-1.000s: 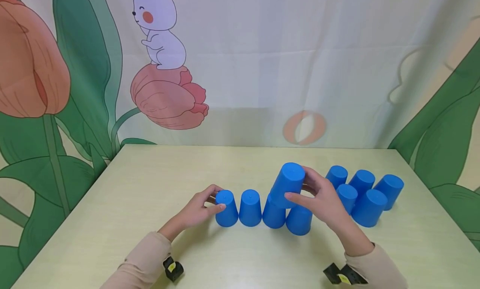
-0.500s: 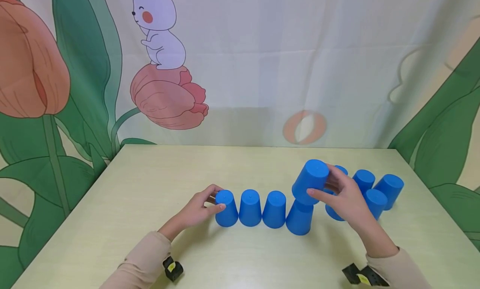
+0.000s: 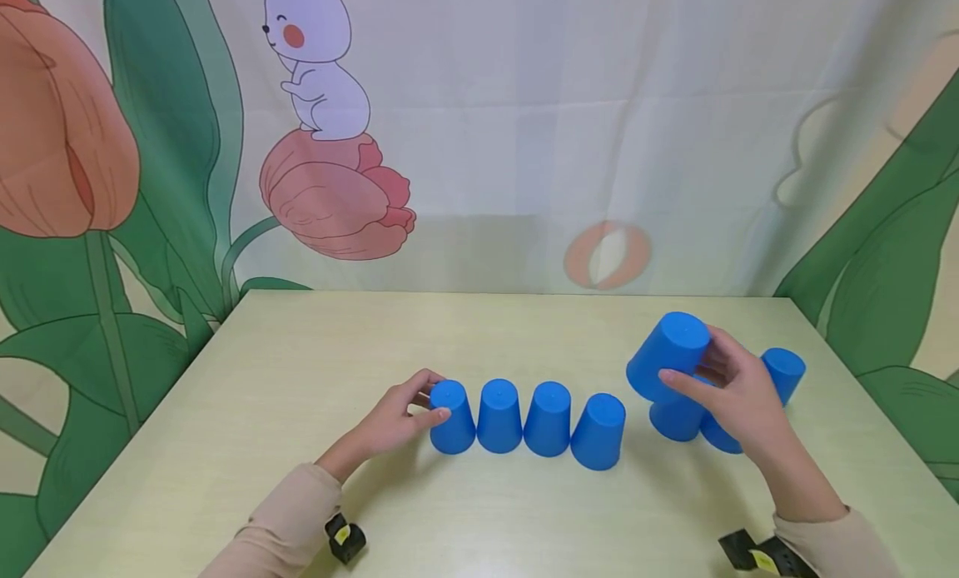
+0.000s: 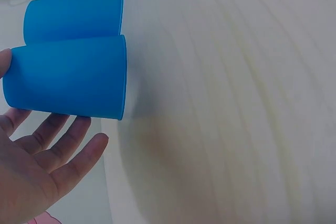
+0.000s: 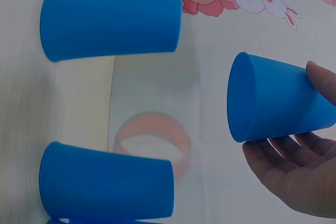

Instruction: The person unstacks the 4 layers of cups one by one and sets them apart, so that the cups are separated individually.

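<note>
Four-fingers-and-thumb contact shows at the left end of a row of several upside-down blue cups, where my left hand [image 3: 385, 420] holds the end cup [image 3: 453, 424] on the table. In the left wrist view, its thumb lies on one side of that cup [image 4: 68, 80] and its fingers on the other. Farther right, my right hand [image 3: 737, 391] grips another blue cup [image 3: 669, 355] in the air, mouth down and slightly tilted. The right wrist view shows this raised cup [image 5: 283, 100] between thumb and fingers, apart from the cups standing below.
A second group of upside-down blue cups stands at the right, including a front-left cup [image 3: 676, 420] and a far-right cup [image 3: 783, 373]; my right hand partly hides the group. The row's right end is a slightly tilted-looking cup [image 3: 598, 435]. A printed curtain [image 3: 479, 145] hangs behind the table [image 3: 360, 336].
My right hand has carried the raised cup rightward, from above the row's right part to above the right-hand group. The left hand and the row have stayed put.
</note>
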Motion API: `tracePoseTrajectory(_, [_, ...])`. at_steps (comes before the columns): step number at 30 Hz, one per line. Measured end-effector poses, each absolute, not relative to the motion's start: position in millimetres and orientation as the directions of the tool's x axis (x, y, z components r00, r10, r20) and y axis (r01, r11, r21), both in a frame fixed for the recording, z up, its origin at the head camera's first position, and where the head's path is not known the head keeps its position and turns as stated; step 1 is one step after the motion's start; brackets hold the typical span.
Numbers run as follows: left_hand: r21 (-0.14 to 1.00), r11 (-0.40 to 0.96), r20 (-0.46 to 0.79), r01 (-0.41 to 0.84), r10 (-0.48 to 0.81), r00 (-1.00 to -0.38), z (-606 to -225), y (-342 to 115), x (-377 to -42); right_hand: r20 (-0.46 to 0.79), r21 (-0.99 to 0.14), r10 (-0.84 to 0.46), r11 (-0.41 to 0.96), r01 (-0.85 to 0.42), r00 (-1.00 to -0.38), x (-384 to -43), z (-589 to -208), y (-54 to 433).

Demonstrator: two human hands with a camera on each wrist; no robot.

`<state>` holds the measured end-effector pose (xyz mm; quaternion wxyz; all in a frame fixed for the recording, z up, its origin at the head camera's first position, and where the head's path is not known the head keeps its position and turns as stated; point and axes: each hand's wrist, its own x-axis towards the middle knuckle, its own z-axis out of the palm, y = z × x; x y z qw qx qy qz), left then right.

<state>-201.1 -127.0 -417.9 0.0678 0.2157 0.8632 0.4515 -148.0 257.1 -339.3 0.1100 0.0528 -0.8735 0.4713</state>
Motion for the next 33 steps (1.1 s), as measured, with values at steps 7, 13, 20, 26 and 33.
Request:
tracePoseTrajectory(7, [0.812,0.499,0.074,0.302,0.426,-0.902,-418.0,-126.7,-200.7,0.218,-0.819,0.035,0.55,-0.163,-0.975,-144.1,-336.5,271.4])
tracePoseTrajectory(13, [0.812,0.496,0.078,0.307,0.429,-0.9,-417.3,-126.4,-199.5,0.231,-0.791,0.056,0.592,-0.154,-0.971,-142.0,-335.8,285.4])
tracePoseTrajectory(20, [0.813,0.499,0.071,0.301,0.428,-0.901,-416.8,-126.0,-199.1,0.228,-0.764,0.083,0.633,-0.126,-0.97,-139.4,-336.7,301.5])
tracePoseTrajectory(26, [0.812,0.501,0.069,0.299,0.426,-0.902,-416.8,-125.8,-199.3,0.208,-0.76,0.103,0.643,-0.094,-0.973,-137.9,-338.6,315.6])
tracePoseTrajectory(33, [0.816,0.498,0.066,0.293,0.424,-0.903,-416.1,-125.6,-198.9,0.25,-0.748,0.142,0.656,-0.098,-0.958,-134.5,-341.6,332.5])
